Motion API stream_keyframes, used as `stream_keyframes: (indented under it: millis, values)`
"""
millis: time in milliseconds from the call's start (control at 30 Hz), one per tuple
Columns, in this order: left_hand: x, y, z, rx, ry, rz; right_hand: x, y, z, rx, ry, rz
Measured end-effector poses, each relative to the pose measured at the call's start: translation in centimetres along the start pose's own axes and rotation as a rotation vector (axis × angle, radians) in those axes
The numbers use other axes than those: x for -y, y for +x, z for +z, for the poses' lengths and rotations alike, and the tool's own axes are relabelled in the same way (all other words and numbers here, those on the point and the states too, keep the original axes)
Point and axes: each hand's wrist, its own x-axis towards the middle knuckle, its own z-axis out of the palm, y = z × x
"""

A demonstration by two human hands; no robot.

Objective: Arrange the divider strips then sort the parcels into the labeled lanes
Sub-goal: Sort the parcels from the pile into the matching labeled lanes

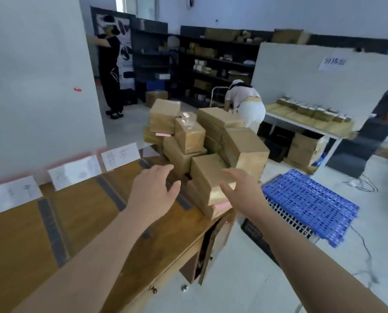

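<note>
Head camera view, looking down along a long wooden table that stands against a white partition wall. Dark divider strips lie flat across the tabletop, running from the wall side toward the near edge and marking out lanes. White paper labels lean against the wall at the head of the lanes; their writing is too blurred to read.

At the far right end of the table sits a tall, loose pile of brown cardboard parcels, sealed with clear tape. A pink slip pokes out low in the pile.

Both bare arms reach forward. The left hand hovers over the tabletop just beside the pile, fingers spread and holding nothing. The right hand is at the right edge of the front parcel, fingers straight and apart; whether it touches the box cannot be told.

Below the table's end a cabinet door hangs ajar. On the pale floor to the right lies a blue plastic pallet over a black crate.

Farther back, dark shelving holds more boxes. A person in black stands facing the wall; a person in white bends beside a second table below a paper sign.
</note>
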Motion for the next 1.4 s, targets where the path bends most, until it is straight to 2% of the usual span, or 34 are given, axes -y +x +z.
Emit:
stream_keyframes:
  millis: [400,567,700,900,1133,1300,1400]
  values:
    - [-9.5,15.6,9.0,0.097,-0.058,0.079,-14.6,14.2,-5.5,-0.106,0.06,0.213]
    - [-12.5,21.2,13.6,0.245,-0.241,-0.045,-18.6,19.6,-4.4,0.016,0.213,0.355]
    - [-14.3,23.2,16.3,0.327,-0.46,-0.23,-20.8,21.4,-3.7,0.105,0.512,0.412]
    - [-15.1,22.7,17.7,0.161,-0.653,-0.48,-24.0,22.3,-4.0,0.273,0.731,0.27]
    - [-17.2,19.6,18.8,0.022,-0.795,-0.643,-24.1,22.6,-3.6,0.549,0.972,0.08]
    - [-18.8,18.6,18.4,-0.017,-0.814,-0.797,-23.5,22.7,-3.4,0.609,1.036,0.01]
    - [-19.4,18.2,17.9,-0.042,-0.837,-0.903,-22.7,22.7,-3.4,0.557,1.023,0.005]
